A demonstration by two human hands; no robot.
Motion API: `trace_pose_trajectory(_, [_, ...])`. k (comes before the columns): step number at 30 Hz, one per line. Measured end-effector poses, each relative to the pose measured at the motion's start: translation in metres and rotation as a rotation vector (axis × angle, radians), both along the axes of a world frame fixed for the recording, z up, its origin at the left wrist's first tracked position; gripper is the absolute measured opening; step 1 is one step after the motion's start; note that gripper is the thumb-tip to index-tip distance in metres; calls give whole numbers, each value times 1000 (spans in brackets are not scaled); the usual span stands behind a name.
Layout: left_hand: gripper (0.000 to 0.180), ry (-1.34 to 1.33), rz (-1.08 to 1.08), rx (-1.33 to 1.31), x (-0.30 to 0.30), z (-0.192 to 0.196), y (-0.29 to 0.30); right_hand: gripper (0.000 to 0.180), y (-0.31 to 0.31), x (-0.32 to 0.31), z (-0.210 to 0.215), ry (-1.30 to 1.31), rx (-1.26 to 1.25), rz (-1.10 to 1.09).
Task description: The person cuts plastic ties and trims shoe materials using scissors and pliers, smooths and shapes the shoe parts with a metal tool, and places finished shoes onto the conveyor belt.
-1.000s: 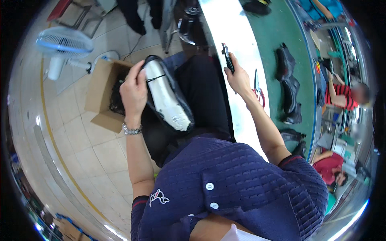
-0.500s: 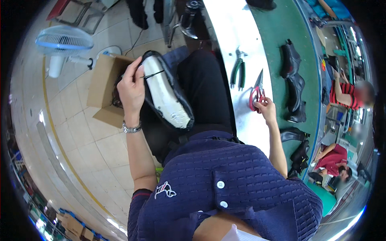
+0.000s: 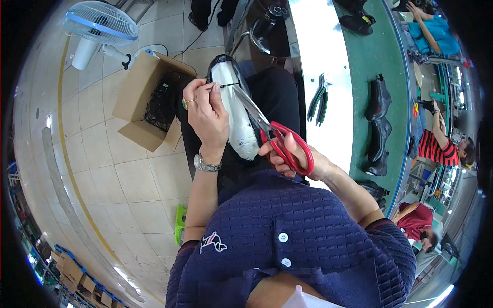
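Observation:
A black shoe upper with a white underside (image 3: pixel 240 132) rests on my lap, sole side up. A thin black cord (image 3: pixel 230 85) crosses its upper end. My left hand (image 3: pixel 208 114) is closed beside the shoe, thumb and finger pinching the cord's left end. In my right hand (image 3: pixel 319 165) are red-handled scissors (image 3: pixel 250 107), fingers through the loops. Their blades are apart and reach over the white underside, tips close to the cord. Whether the blades touch the cord, I cannot tell.
Black-and-green pliers (image 3: pixel 318 100) lie on the white bench strip (image 3: pixel 336 138) to my right. Black shoes (image 3: pixel 379 128) line the green surface beyond. A cardboard box (image 3: pixel 136 97) with dark tangled pieces stands on the floor at left, near a fan (image 3: pixel 101 23). Other people work at far right.
My right hand has lifted the scissors off the bench and brought them over the shoe, blades opening. My left hand has shifted from the shoe's edge to pinch the cord. My view has turned slightly.

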State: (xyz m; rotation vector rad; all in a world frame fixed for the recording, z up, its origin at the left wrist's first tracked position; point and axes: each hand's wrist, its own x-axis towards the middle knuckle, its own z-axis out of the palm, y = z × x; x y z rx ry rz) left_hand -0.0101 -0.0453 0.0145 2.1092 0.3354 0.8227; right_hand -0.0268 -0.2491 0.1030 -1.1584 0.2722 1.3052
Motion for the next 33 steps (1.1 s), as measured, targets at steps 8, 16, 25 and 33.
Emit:
trace_pose_trajectory(8, [5,-84,-35,120,-2,-2,5,57,25,-17,-25,-325,-218,-11])
trace_pose_trajectory(16, [5,-657,49,151,-6,64,21,47,13,-16,-28,-435,-255,46])
trace_pose_trajectory(25, [37,307,128,667,-13,3,174,49,-129,-32,-83,-1077,-1165,-227])
trace_pose_trajectory(33, [50,85,-537,434,6,2,50,33,-207,-65,-123,-1028,-1610,-122])
